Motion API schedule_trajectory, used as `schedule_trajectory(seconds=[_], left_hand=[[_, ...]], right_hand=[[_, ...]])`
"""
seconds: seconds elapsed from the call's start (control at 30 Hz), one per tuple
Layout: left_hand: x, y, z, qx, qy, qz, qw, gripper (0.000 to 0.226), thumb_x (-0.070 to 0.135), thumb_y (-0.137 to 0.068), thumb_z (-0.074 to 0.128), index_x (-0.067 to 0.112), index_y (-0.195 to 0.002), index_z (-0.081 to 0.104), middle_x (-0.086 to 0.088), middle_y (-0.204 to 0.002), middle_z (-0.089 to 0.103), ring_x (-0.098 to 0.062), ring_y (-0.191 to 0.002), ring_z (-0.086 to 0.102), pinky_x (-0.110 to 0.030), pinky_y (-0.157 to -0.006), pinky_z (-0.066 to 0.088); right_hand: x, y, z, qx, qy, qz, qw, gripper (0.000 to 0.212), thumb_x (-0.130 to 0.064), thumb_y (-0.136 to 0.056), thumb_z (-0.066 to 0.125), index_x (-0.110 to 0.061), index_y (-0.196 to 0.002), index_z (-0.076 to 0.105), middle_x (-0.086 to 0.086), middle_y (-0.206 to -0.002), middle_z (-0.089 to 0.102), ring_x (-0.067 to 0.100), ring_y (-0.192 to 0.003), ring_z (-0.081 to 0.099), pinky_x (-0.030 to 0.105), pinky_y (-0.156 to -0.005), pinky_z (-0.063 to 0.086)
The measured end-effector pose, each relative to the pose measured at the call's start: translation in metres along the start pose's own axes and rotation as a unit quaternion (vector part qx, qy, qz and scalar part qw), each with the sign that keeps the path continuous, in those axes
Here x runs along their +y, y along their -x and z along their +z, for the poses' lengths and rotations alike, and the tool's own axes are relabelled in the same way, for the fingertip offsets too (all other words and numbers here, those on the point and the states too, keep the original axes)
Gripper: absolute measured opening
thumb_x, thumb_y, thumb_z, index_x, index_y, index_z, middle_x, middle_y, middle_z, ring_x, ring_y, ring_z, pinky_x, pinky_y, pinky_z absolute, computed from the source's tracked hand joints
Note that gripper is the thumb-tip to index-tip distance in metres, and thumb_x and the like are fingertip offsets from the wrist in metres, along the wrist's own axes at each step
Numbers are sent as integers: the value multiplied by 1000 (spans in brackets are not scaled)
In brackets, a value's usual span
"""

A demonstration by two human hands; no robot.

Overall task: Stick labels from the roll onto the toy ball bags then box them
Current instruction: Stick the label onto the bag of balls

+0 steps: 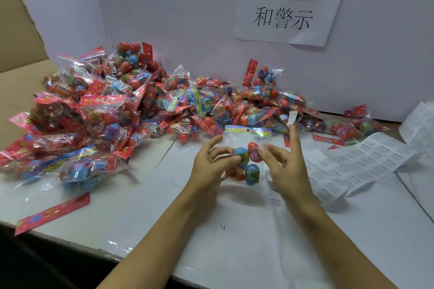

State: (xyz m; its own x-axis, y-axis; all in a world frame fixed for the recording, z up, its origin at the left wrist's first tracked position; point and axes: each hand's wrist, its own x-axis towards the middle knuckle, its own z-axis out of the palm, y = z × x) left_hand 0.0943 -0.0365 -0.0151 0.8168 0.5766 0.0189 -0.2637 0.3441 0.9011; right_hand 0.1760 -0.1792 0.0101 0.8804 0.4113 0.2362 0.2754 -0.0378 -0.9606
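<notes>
On the white surface [234, 230] a clear toy ball bag [244, 148] lies in front of the person, its multicoloured header card at the far end and blue and pink balls showing through the plastic. The left hand [211, 162] grasps the bag's left side, fingers curled against the balls. The right hand [285, 162] hovers at the bag's right edge with fingers loosely spread, and a small white label [292, 117] clings to the tip of its raised index finger. A strip of labels [347, 166] unrolled from the roll lies just right of that hand. A large pile of bagged toy balls [117, 105] fills the far left. A paper sign [288, 4] hangs on the white back wall.
</notes>
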Motion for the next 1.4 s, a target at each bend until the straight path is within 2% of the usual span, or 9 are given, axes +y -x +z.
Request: schedule_trajectory(seconds=[0.23, 0.6, 0.7, 0.8, 0.97, 1.07, 1.13, 1.27, 1.4], left_hand=[[0, 11, 8, -81, -81, -93, 989, 26, 29, -71, 85, 18, -94, 78, -9, -99, 73, -30, -93, 72, -53, -81, 59], [-4, 12, 8, -68, -103, -56, 991, 21, 5, -87, 76, 19, -72, 70, -10, -83, 68, -28, -84, 68, -33, -62, 54], [-2, 13, 9, -96, -73, -78, 990, 12, 12, -86, 79, 18, -83, 69, -13, -91, 68, -28, -85, 69, -36, -58, 59], [-1, 15, 9, -124, -66, -114, 984, 38, 23, -76, 84, 13, -107, 66, -14, -98, 74, -32, -89, 75, -42, -63, 63], [-6, 19, 9, -198, -106, -87, 970, 46, 3, -71, 85, 11, -112, 67, -16, -100, 75, -27, -88, 72, -35, -78, 61], [-7, 19, 8, -203, -124, -54, 970, 55, -3, -71, 86, 16, -118, 64, -17, -107, 74, -31, -96, 72, -44, -89, 61], [-6, 20, 8, -199, -114, -42, 973, 56, -7, -75, 85, 16, -121, 63, -17, -107, 75, -33, -97, 73, -42, -85, 62], [0, 18, 10, -151, -103, -20, 983, 66, -6, -76, 85, 21, -130, 57, -13, -101, 78, -29, -88, 76, -34, -72, 61], [4, 16, 9, -103, -52, -10, 993, 103, 5, -71, 87, 39, -151, 33, -16, -107, 77, -35, -96, 76, -39, -67, 62]], right_hand=[[1, 4, -20, -19, -138, 70, 988, 89, -6, -88, 74, -32, -157, 25, 9, -90, 78, 17, -79, 75, 27, -74, 61], [5, 10, -10, -25, -166, 48, 985, 85, 4, -85, 74, -15, -155, 30, 6, -68, 65, 14, -66, 67, 15, -65, 53], [8, 9, -11, -6, -169, 32, 985, 83, 5, -85, 74, -16, -153, 32, 1, -62, 63, 12, -60, 64, 17, -65, 55], [9, 7, -11, 13, -170, 17, 985, 80, 4, -85, 74, -17, -151, 32, -4, -60, 64, 11, -63, 65, 22, -69, 57], [9, 6, -12, 36, -173, 6, 984, 75, 3, -84, 76, -21, -143, 37, -5, -61, 66, 8, -61, 64, 22, -64, 56], [8, 6, -14, 40, -187, 10, 981, 75, -1, -81, 80, -25, -139, 39, 1, -70, 73, 13, -66, 70, 22, -63, 56], [6, 6, -15, 38, -194, 21, 980, 73, -10, -80, 82, -29, -137, 40, 4, -84, 78, 18, -77, 75, 26, -69, 59], [4, 0, -23, 75, -216, 18, 973, 42, -27, -86, 80, -28, -120, 55, -10, -101, 77, 9, -98, 73, 31, -80, 61], [3, -5, -35, 96, -206, -3, 974, 7, -13, -95, 67, -19, -96, 71, -9, -89, 74, 10, -91, 71, 25, -73, 59]])
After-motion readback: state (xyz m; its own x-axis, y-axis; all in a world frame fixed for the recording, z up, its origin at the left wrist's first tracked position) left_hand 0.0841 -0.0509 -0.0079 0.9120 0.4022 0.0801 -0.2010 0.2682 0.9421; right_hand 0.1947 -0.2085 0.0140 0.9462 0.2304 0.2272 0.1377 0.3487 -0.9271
